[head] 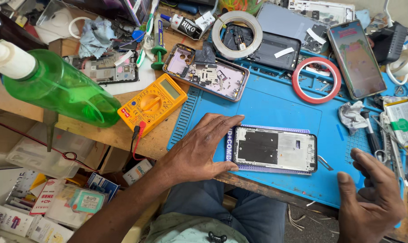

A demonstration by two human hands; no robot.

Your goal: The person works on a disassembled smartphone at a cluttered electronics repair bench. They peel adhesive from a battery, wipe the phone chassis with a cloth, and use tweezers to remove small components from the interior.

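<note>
My left hand (199, 150) lies flat and open, fingers spread, pressing the left end of the bare black-and-silver phone frame (275, 149); nothing is gripped, it is only a steadying palm. The frame rests on a thin lilac ribbed pad (240, 167), itself on the blue silicone repair mat (276, 105), close to the desk's front edge, nearly over my knees.

My right hand (370, 198) hovers empty at the mat's front right corner, fingers loosely curled, clear of the frame.

I judge this as the bracing step: frame pinned, the working hand not yet on it. The next move, I reckon, wants a tool, and the dark-handled tools (370, 132) lie near the right edge beside the crumpled grey cloth (351, 116).

Open room is the bare blue stretch behind the frame, towards the red tape ring (316, 80). Leftwards it's tight: the yellow multimeter (152, 103) sits at the mat's left edge, its leads drooping over the desk's front. Little margin at the front edge.
</note>
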